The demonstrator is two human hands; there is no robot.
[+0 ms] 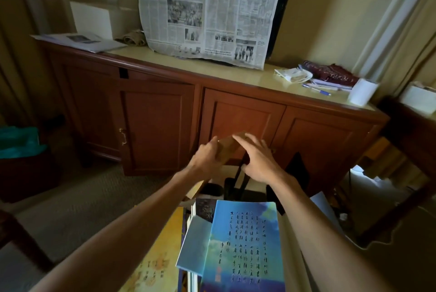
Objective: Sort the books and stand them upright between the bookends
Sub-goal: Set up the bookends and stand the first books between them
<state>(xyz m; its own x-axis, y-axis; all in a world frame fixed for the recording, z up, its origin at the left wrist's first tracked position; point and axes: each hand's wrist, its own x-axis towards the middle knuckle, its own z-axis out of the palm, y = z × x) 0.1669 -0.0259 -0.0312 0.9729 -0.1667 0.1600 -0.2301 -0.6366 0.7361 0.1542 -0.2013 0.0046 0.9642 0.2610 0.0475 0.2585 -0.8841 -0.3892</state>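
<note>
Gripping a tan-brown book (pixel 230 147) at 12 o'clock, we're clamping it between left hand (pixel 207 158) and right hand (pixel 258 158), fingers curled on its edges.

- We have one view only, from the head, wide-angle and bent at the edges.
- We look forward and down along both forearms, the left hand (pixel 205 155) and right hand (pixel 258 162) near mid-frame.
- Close under us lies a blue book (pixel 245 244); beyond the hands the wooden cabinet (pixel 153 124) faces us, its top running corner to corner.
- No second view shares the scene.
</note>
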